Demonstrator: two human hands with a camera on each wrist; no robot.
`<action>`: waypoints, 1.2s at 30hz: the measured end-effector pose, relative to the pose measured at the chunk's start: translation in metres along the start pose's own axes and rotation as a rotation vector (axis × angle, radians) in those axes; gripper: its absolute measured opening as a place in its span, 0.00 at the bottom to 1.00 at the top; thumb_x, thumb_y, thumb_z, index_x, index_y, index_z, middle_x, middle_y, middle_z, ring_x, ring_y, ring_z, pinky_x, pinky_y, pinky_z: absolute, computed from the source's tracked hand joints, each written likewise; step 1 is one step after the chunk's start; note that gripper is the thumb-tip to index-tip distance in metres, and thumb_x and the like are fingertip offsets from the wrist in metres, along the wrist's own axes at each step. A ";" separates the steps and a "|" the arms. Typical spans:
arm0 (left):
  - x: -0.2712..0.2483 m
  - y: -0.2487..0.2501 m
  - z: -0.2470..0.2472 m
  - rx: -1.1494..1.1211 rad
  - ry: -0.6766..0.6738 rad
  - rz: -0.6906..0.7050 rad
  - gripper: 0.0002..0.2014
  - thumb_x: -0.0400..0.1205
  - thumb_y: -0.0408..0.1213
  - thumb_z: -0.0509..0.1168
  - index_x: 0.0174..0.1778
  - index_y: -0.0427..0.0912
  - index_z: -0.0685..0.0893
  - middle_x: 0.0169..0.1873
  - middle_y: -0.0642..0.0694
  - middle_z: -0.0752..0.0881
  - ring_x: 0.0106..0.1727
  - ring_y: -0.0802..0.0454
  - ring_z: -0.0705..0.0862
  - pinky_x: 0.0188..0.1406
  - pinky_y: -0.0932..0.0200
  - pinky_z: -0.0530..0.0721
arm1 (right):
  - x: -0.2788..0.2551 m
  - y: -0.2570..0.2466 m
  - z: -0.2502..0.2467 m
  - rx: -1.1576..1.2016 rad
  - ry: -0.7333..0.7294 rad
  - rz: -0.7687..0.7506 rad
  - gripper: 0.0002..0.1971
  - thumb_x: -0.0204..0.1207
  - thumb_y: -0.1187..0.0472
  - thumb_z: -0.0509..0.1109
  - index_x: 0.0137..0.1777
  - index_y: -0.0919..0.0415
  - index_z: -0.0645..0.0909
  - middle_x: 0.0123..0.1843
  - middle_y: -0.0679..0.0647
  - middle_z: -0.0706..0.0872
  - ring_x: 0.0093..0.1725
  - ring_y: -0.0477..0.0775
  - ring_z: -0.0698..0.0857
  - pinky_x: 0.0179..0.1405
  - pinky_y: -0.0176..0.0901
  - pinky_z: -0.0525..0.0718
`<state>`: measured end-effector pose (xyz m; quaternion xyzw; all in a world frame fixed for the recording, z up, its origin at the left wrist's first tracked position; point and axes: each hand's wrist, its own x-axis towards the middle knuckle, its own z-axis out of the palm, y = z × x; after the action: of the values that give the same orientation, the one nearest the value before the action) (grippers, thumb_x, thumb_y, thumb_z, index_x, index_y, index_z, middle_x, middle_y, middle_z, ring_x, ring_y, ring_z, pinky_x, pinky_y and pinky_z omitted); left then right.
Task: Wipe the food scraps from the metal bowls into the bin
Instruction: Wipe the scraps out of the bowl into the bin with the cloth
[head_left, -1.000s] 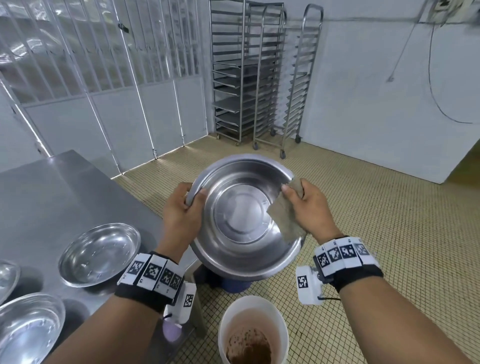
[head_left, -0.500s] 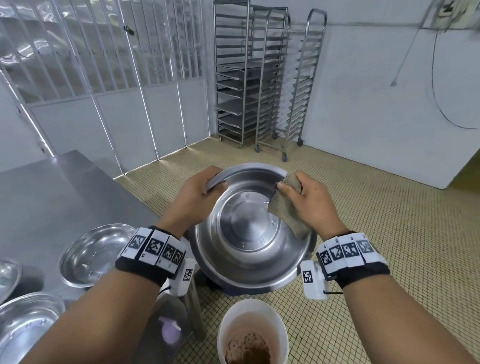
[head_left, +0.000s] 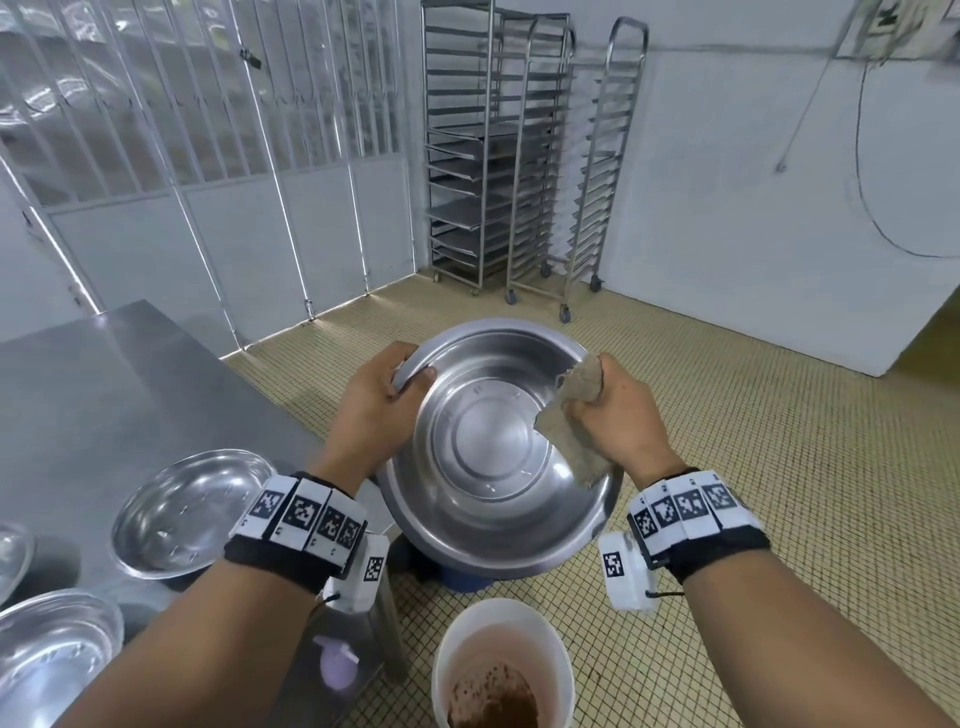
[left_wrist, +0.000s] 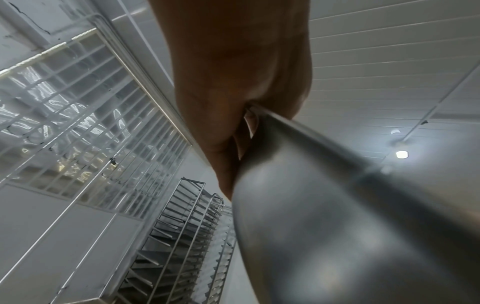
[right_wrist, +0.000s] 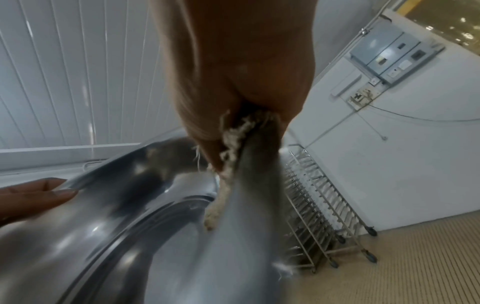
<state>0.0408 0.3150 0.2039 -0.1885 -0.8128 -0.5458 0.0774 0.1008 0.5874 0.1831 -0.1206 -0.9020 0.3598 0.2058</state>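
A large metal bowl (head_left: 498, 467) is held in the air between both hands, tilted so that its inside faces the head camera. It is positioned beyond the near corner of the surface (head_left: 104, 395), above the tiled floor (head_left: 779, 467). The inside of the bowl appears shiny; no scraps can be made out in it.

The left hand (head_left: 374, 410) is curled round the upper left rim of the bowl, with the thumb laid over the inner edge and the fingers behind the wall. In the left wrist view the rim is seen wedged between thumb and fingers (left_wrist: 226, 164).

The right hand (head_left: 618, 415) is closed on a beige cloth (head_left: 571, 436), which is pinched against the right rim of the bowl. One end of the cloth is bunched above the fist; the other end hangs down over the inner wall. In the right wrist view the frayed edge of the cloth (right_wrist: 233, 144) is seen pressed onto the rim.

A white bin (head_left: 501, 665) stands on the floor below the bowl, nearer the person, with brown scraps (head_left: 491, 701) at its bottom.

Three further metal bowls lie on the surface: one (head_left: 189, 512) just left of the left wrist, one (head_left: 54, 660) at the lower left corner, and one (head_left: 13, 553) cut off by the left edge.

Steel tray racks (head_left: 524, 156) stand against the far wall.
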 end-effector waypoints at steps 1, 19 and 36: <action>-0.001 0.001 0.002 0.022 -0.011 0.006 0.03 0.89 0.44 0.67 0.55 0.57 0.85 0.38 0.54 0.90 0.37 0.60 0.88 0.27 0.73 0.79 | 0.001 -0.001 0.001 -0.027 0.052 -0.003 0.10 0.80 0.55 0.76 0.55 0.54 0.80 0.44 0.49 0.88 0.43 0.51 0.89 0.46 0.56 0.91; 0.005 0.006 0.015 0.210 -0.237 0.152 0.03 0.88 0.42 0.69 0.51 0.57 0.85 0.36 0.51 0.87 0.37 0.57 0.85 0.31 0.64 0.81 | 0.019 -0.034 -0.005 -0.338 -0.083 -0.322 0.08 0.78 0.55 0.75 0.46 0.46 0.76 0.36 0.42 0.83 0.39 0.51 0.84 0.31 0.39 0.72; 0.010 -0.003 0.022 0.230 -0.230 0.206 0.04 0.88 0.40 0.69 0.51 0.56 0.84 0.35 0.52 0.86 0.36 0.55 0.84 0.33 0.63 0.79 | 0.028 -0.044 0.008 -0.498 -0.062 -0.355 0.08 0.78 0.50 0.74 0.50 0.46 0.78 0.39 0.46 0.85 0.39 0.53 0.83 0.37 0.44 0.77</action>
<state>0.0317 0.3366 0.1960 -0.3216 -0.8498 -0.4132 0.0606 0.0694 0.5615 0.2171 0.0032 -0.9752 0.0897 0.2022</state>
